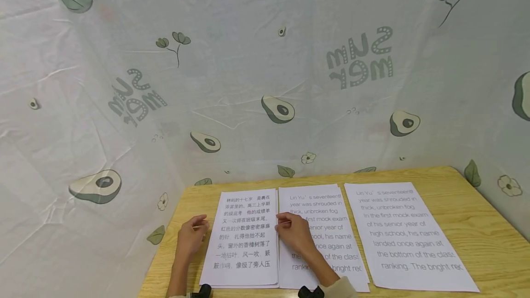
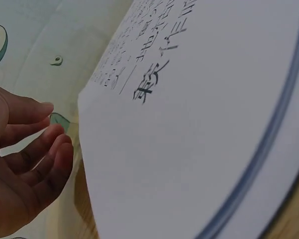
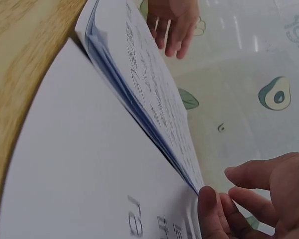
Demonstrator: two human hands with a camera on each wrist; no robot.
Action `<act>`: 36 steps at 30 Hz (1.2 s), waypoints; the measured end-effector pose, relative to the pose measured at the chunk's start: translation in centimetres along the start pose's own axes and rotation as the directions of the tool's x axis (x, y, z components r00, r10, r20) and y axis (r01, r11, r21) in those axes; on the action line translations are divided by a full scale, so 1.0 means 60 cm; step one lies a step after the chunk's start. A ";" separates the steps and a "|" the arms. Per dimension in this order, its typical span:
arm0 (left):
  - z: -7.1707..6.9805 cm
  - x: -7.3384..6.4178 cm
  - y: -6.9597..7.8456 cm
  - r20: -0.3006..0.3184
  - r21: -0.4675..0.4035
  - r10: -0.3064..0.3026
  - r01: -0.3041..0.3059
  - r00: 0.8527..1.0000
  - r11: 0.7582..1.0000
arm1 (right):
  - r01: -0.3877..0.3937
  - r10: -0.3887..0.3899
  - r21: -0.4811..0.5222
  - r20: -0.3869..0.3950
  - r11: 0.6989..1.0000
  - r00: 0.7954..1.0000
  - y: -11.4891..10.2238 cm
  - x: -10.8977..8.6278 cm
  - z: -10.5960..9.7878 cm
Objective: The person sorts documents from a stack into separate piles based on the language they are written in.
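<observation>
A stack of white sheets printed with Chinese characters (image 1: 244,247) lies on the table. My left hand (image 1: 191,236) hovers beside its left edge, fingers loosely bent; in the left wrist view a small gap separates the fingertips (image 2: 64,144) from the paper. Over the middle stack of English-printed sheets (image 1: 331,224) is my right hand (image 1: 296,233), covering some of its words. Its fingertips (image 3: 207,196) are at the Chinese stack's right edge, with the thumb held apart from them; nothing is pinched. Several layered paper edges (image 3: 134,109) show along that side.
To the right lies another English-printed sheet (image 1: 410,243), set apart from the middle stack by a narrow strip of wood. The wood-grain table (image 1: 476,224) runs back to a pale curtain (image 1: 248,59) with avocado prints, which also hangs along the left side.
</observation>
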State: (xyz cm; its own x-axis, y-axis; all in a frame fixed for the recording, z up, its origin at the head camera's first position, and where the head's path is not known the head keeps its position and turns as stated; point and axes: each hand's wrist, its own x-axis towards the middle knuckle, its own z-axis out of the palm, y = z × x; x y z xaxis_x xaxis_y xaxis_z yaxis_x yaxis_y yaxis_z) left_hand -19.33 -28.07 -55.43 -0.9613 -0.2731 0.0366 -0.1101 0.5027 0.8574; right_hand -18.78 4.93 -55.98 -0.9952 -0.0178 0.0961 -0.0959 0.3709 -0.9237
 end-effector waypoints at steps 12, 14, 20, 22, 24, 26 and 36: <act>0.024 -0.026 0.042 -0.002 -0.015 0.033 -0.033 0.999 0.999 | -0.038 0.038 0.033 0.007 0.999 0.999 0.014 -0.013 -0.063; 0.039 -0.030 0.053 0.009 -0.022 0.045 -0.045 0.999 0.999 | -0.051 0.051 0.040 0.004 0.998 0.999 0.018 -0.013 -0.074; 0.083 -0.042 0.082 0.054 -0.026 0.104 -0.103 0.993 0.994 | -0.081 0.081 0.034 -0.009 0.996 0.997 0.027 -0.016 -0.114; 0.099 -0.045 0.087 0.075 -0.040 0.115 -0.112 0.991 0.993 | -0.086 0.086 0.018 -0.018 0.996 0.996 0.031 -0.017 -0.128; 0.116 -0.047 0.092 0.094 -0.050 0.123 -0.119 0.988 0.992 | -0.089 0.089 0.010 -0.024 0.996 0.996 0.035 -0.019 -0.142; 0.133 -0.049 0.095 0.107 -0.058 0.125 -0.119 0.986 0.991 | -0.091 0.091 -0.003 -0.028 0.996 0.995 0.040 -0.020 -0.154; 0.207 -0.063 0.115 0.175 -0.138 0.133 -0.110 0.976 0.984 | -0.112 0.111 -0.038 -0.032 0.993 0.993 0.055 -0.027 -0.217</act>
State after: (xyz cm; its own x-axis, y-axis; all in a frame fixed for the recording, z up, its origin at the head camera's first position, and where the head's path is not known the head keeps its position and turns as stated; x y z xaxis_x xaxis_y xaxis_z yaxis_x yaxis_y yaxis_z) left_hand -19.61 -13.40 -56.01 -0.9966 -0.0562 0.0602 0.0318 0.4119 0.9107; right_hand -17.24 18.27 -54.36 -0.9986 0.0529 0.0045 0.0174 0.4059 -0.9137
